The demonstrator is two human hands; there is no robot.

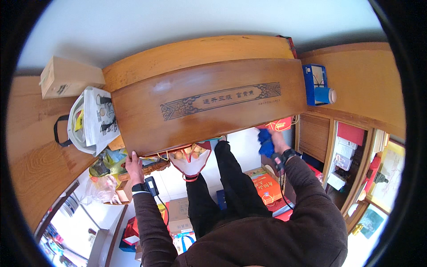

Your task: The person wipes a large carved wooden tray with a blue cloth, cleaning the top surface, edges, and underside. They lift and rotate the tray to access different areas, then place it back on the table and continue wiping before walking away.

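A long brown wooden board with a dark engraved panel of writing lies in front of me. My left hand is at its near left corner, thumb on the edge; the undersides of the fingers are hidden. In my right hand is a bunched blue cloth, held just off the board's near right edge. A red gift bag with cord handles stands close to that hand. Between my hands, below the board's edge, is a white and red bag with round yellowish fruit in it.
Left of the board are a cardboard box and a white carry bag. At right, a blue box has a blue cylinder beside it. Orange gift boxes and cartons crowd the floor around my legs.
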